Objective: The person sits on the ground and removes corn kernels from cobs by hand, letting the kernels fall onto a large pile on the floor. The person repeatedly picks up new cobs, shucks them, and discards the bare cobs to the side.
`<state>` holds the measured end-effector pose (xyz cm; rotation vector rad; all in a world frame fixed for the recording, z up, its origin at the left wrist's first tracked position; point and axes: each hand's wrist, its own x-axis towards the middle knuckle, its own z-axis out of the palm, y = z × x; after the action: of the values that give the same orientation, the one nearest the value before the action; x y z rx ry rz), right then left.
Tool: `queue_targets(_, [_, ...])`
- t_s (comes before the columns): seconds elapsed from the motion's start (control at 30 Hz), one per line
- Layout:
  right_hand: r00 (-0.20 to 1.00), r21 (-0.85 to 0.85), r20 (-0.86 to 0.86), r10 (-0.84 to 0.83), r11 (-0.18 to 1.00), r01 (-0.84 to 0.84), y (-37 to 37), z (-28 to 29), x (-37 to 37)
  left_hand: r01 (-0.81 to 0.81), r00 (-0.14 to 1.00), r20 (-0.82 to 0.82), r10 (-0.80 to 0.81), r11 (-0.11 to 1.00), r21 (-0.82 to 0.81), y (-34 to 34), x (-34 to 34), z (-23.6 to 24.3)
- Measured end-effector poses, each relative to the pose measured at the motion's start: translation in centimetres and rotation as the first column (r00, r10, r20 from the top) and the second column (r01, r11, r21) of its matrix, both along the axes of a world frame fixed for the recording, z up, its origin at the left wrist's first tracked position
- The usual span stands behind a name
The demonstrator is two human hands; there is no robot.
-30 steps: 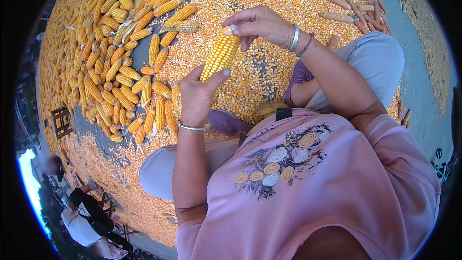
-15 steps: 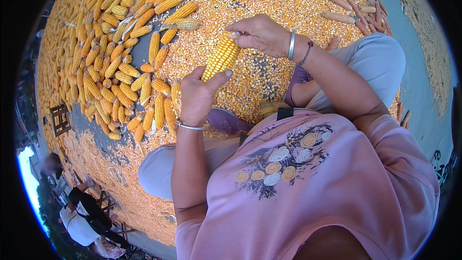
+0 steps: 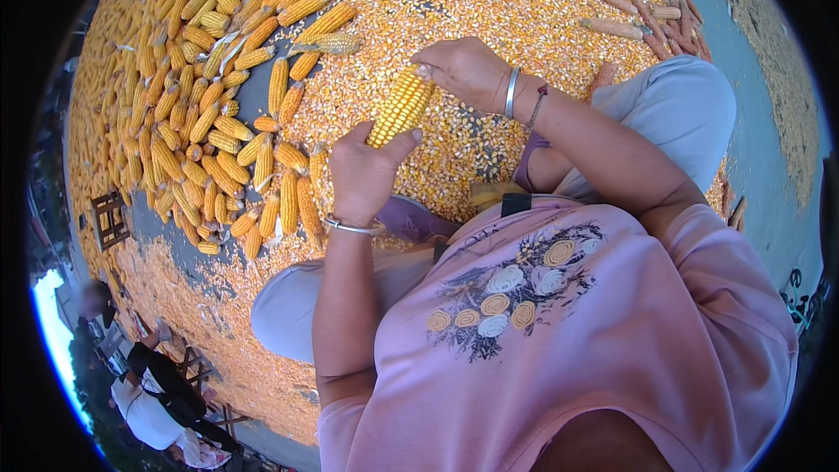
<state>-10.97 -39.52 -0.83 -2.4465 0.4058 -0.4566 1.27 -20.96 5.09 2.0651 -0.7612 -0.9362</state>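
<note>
A yellow corn cob (image 3: 403,105), thick with kernels, is held tilted between my two hands above the loose corn kernels (image 3: 454,149). My left hand (image 3: 365,168) grips its lower end, the thumb lying across the front. At the upper end, the fingers of my right hand (image 3: 468,72) are closed on the pale tip. Whole corn cobs (image 3: 203,153) are heaped to the left of my hands, several of them close to my left wrist.
Stripped reddish cobs (image 3: 625,9) lie at the far right, near my bent knee (image 3: 673,114). A small wooden stool (image 3: 108,219) stands by the heap on the left. Another person in a white top (image 3: 147,415) is at the lower left. My purple shoe (image 3: 415,218) rests among the kernels.
My right hand has shifted slightly down at the cob's tip, and its wrist has moved a little left. My left hand keeps its hold on the cob, nearly unmoved.
</note>
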Motion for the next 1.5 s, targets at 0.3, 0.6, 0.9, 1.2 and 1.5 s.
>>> queue_targets(0.3, [0.996,0.511,0.036,-0.083,0.858,0.053,-2.2,1.3,-0.1,-0.215,0.849,-0.475,0.232,0.972,0.089,-0.4,0.4,1.5])
queue_targets(0.6, [0.993,0.837,0.062,-0.096,0.547,0.0,-2.3,3.5,-0.5,-0.232,0.808,-0.546,0.224,0.971,0.054,-0.4,0.1,2.4])
queue_targets(0.9, [0.98,0.993,0.016,-0.197,0.119,0.008,-1.2,3.4,-0.4,-0.249,0.808,-0.576,0.125,0.958,-0.141,-0.4,0.0,1.2])
queue_targets(1.2, [0.991,0.996,0.092,-0.094,0.012,-0.091,1.4,2.9,0.4,-0.142,0.763,-0.646,0.016,0.979,-0.143,-0.3,-0.7,1.0])
queue_targets(1.5, [0.976,0.964,0.127,-0.178,-0.208,-0.164,2.0,1.9,0.3,-0.04,0.917,-0.399,-0.02,0.989,-0.141,-0.3,-0.6,0.5])
